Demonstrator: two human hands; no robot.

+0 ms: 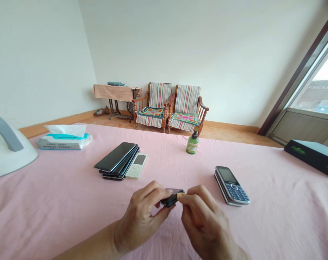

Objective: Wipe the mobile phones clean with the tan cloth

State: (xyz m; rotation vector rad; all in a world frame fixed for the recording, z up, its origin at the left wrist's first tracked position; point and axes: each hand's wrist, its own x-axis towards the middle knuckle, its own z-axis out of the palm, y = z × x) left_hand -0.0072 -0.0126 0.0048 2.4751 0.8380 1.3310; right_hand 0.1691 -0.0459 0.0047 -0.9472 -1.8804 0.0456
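Between finger and thumb, my left hand (143, 216) grips a small dark phone (172, 198), its end turned toward me. My right hand (204, 220) is closed in a pinch on a small yellowish piece (180, 195), held against the phone's edge; its kind is too small to tell. Beyond my left hand lies a stack of dark smartphones (116, 157), with a white keypad phone (137, 166) leaning at its right side. To the right of my right hand, a blue keypad phone (231, 186) rests on top of another phone.
The table has a pink cloth (58, 202). A green pump bottle (192, 143) stands near the far edge. At left are a tissue pack (63, 141) and a white rounded object with a grey band (9, 148). A black box (310, 155) lies at right. Two chairs (154, 104) stand beyond.
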